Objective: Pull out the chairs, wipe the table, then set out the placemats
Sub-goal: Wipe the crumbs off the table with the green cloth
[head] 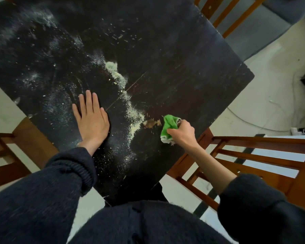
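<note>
A dark wooden table (174, 55) fills the view, seen from one corner. Pale crumbs and powder (130, 110) lie in a ridge across its middle, with finer dust spread to the left. A small brown smear (151, 123) sits beside the ridge's near end. My left hand (91, 118) rests flat on the tabletop, fingers straight, left of the crumbs. My right hand (182, 132) grips a bunched green cloth (169, 125) on the table just right of the brown smear. No placemats are in sight.
Wooden chairs stand off the table: one at the right (257, 161), one at the left (5, 152), one at the top right (225, 13). A grey sofa (271, 20) sits beyond. White cables (253, 122) trail over the pale floor at right.
</note>
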Demonstrator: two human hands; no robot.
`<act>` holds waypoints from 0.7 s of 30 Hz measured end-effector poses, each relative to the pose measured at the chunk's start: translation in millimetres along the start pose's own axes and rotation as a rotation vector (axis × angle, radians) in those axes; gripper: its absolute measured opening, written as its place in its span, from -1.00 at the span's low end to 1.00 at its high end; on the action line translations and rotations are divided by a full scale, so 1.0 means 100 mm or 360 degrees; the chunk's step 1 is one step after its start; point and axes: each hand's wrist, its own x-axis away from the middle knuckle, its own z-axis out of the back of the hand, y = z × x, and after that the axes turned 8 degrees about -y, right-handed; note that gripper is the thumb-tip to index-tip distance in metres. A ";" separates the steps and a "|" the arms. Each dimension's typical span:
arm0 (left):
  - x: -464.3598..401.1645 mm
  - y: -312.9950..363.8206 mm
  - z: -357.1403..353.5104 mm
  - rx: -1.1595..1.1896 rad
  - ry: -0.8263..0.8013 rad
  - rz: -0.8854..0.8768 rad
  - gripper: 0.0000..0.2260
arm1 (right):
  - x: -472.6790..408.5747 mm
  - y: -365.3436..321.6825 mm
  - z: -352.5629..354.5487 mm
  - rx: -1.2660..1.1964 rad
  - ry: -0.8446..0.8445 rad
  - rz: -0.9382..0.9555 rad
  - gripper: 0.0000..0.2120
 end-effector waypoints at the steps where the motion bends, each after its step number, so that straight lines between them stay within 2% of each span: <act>1: 0.00 0.01 0.00 -0.0005 0.0005 -0.0004 -0.53 | 0.00 0.00 -0.06 0.0030 0.0026 0.0006 -0.71; 4: 0.00 0.01 -0.01 -0.0030 0.0007 0.0003 -0.53 | -0.05 -0.25 -0.40 0.0109 0.0061 0.0192 -0.73; 7: -0.01 0.00 -0.03 -0.0043 -0.0007 0.0040 -0.53 | -0.10 -0.65 -0.72 0.0147 -0.0090 0.0388 -0.74; 10: -0.01 -0.01 -0.03 -0.0056 -0.0012 0.0041 -0.53 | -0.08 -0.76 -0.69 0.0096 -0.0210 0.0459 -0.73; 16: 0.00 -0.01 -0.04 -0.0076 -0.0033 0.0055 -0.52 | -0.23 -0.45 0.02 0.0182 0.0229 0.0424 -0.74; 19: -0.01 0.01 -0.02 0.0002 -0.0053 0.0058 -0.54 | -0.29 -0.51 -0.11 0.0291 0.0299 0.0471 -0.71; 21: -0.02 0.01 0.01 0.0137 -0.0052 0.0051 -0.55 | -0.24 -0.62 -0.40 0.0359 0.0276 0.0637 -0.73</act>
